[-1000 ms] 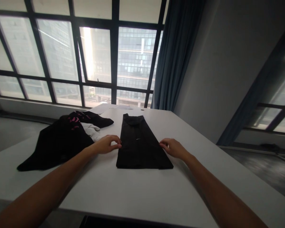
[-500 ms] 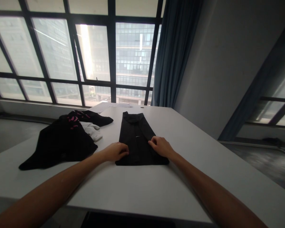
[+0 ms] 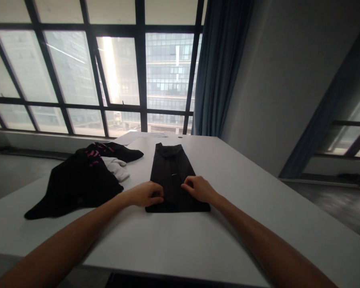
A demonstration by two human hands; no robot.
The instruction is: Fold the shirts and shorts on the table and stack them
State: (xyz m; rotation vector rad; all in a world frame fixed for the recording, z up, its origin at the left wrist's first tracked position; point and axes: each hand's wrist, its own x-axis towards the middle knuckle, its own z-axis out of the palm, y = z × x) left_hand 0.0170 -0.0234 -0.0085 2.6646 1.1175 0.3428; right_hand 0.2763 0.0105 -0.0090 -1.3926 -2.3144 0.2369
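black garment point(image 3: 172, 176): folded strip on white table point(image 3: 180, 240); left hand point(image 3: 148, 194) and right hand point(image 3: 198, 189) have moved inward, fingers curled pinching its near end.

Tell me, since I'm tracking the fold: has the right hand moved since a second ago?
Yes. The right hand has moved left, from the right edge of the folded black garment onto its middle, nearer the left hand.

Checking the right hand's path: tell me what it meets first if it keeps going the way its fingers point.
The right hand rests on the folded black garment, fingers pointing left. Straight on, it would probably first meet the left hand, though depth is unclear.
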